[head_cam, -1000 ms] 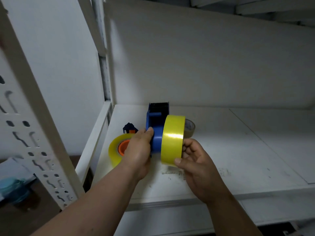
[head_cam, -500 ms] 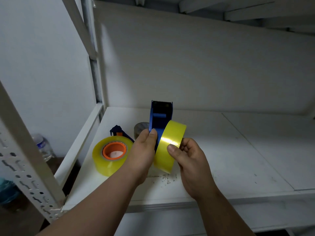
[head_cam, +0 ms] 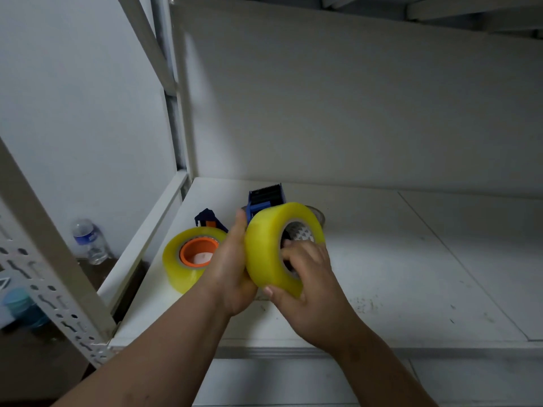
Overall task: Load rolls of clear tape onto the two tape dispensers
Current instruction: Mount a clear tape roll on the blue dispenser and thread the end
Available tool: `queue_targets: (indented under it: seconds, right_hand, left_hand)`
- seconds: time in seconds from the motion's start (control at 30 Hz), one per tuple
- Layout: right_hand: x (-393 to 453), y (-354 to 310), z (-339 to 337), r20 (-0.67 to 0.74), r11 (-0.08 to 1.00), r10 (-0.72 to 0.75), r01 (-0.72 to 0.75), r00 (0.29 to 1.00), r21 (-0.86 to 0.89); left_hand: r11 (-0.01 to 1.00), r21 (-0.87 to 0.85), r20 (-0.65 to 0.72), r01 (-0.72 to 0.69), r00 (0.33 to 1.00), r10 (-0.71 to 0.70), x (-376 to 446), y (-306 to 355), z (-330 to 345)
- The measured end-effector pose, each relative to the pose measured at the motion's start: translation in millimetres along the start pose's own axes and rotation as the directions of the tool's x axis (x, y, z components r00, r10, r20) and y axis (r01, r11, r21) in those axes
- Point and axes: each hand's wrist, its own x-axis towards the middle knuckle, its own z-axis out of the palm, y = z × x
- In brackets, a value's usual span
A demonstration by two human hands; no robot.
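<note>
A yellowish clear tape roll (head_cam: 267, 245) is held above the white shelf (head_cam: 411, 274), tilted so its open core faces right. My right hand (head_cam: 308, 286) grips it, thumb under the rim and fingers inside the core. Behind the roll stands a blue tape dispenser (head_cam: 266, 198) with its toothed blade up; my left hand (head_cam: 232, 268) holds its side, mostly hidden by the roll. On the shelf to the left lies a second blue dispenser (head_cam: 210, 220) with a tape roll (head_cam: 188, 259) on its orange hub.
A grey roll (head_cam: 318, 215) peeks out behind the held tape. White shelf uprights (head_cam: 58, 274) stand at left. A water bottle (head_cam: 89, 242) and a teal object (head_cam: 23, 309) sit on the floor below left. The shelf's back wall is close behind.
The held roll has turned so its core now faces right, and my right fingers have slipped inside the core. The roll covers more of the dispenser. The camera has shifted left.
</note>
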Motion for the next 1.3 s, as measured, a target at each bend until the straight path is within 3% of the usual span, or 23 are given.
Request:
queue_targets:
  seconds: [0.13, 0.3, 0.37, 0.43, 0.5, 0.53, 0.57, 0.6, 0.67, 0.7, 0.77, 0.83, 1.0, 1.1, 1.3]
  right_hand:
    - [-2, 3, 2, -0.031, 0.981, -0.033, 0.026, 0.999, -0.193]
    - [2, 1, 0, 0.032, 0.962, -0.047, 0.054, 0.998, -0.269]
    - [1, -2, -5, -0.021, 0.984, -0.028, 0.024, 0.999, -0.175]
    - [3, -6, -12, -0.24, 0.999, 0.052, -0.051, 0.969, 0.012]
    - [12, 0, -19, -0.438, 0.924, 0.336, -0.201, 0.834, 0.326]
    - [19, 11, -21, -0.391, 0.807, 0.527, -0.3, 0.754, 0.509]
    - [26, 22, -21, -0.227, 0.643, 0.676, -0.41, 0.701, 0.647]
    - [30, 31, -21, -0.009, 0.471, 0.733, -0.499, 0.68, 0.727]
    - [30, 46, -14, 0.368, 0.178, 0.632, -0.59, 0.682, 0.788]
    - [28, 48, -9, 0.473, 0.063, 0.547, -0.597, 0.691, 0.8]
    - [24, 47, -3, 0.522, -0.062, 0.455, -0.56, 0.721, 0.826]
    - [21, 47, -1, 0.484, -0.077, 0.436, -0.505, 0.759, 0.86]
    - [25, 48, -1, 0.418, 0.064, 0.449, -0.496, 0.789, 0.866]
    - [26, 49, 0, 0.394, 0.093, 0.448, -0.479, 0.803, 0.873]
    - [27, 45, 9, 0.378, -0.049, 0.456, -0.401, 0.806, 0.915]
  left_hand:
    - [0.998, -0.061, 0.047, -0.035, 0.998, 0.038, 6, -1, -5]
    - [0.992, -0.099, 0.101, -0.074, 0.991, 0.084, 1, -1, -5]
    - [0.99, -0.132, 0.117, -0.048, 0.991, 0.063, 1, -1, -8]
    - [0.984, -0.173, 0.123, -0.05, 0.99, 0.072, 0, -2, -12]
    - [0.98, -0.19, 0.146, -0.062, 0.985, 0.09, 1, -2, -19]
    - [0.981, -0.181, 0.165, -0.065, 0.982, 0.095, 2, -2, -23]
    - [0.984, -0.167, 0.191, -0.063, 0.977, 0.095, 1, -2, -25]
    - [0.987, -0.15, 0.214, -0.059, 0.973, 0.09, 1, -3, -27]
    - [0.993, -0.114, 0.252, -0.028, 0.966, 0.056, 1, -4, -30]
    - [0.994, -0.105, 0.266, -0.013, 0.963, 0.041, 0, -5, -30]
    - [0.994, -0.107, 0.286, 0.001, 0.958, 0.03, -1, -5, -32]
    - [0.993, -0.12, 0.301, 0.014, 0.953, 0.023, -3, -3, -34]
    - [0.992, -0.123, 0.305, 0.006, 0.952, 0.032, -3, 2, -36]
    - [0.995, -0.095, 0.328, 0.009, 0.945, 0.023, -3, 5, -36]
    - [0.996, -0.087, 0.33, 0.013, 0.944, 0.017, -2, 8, -32]
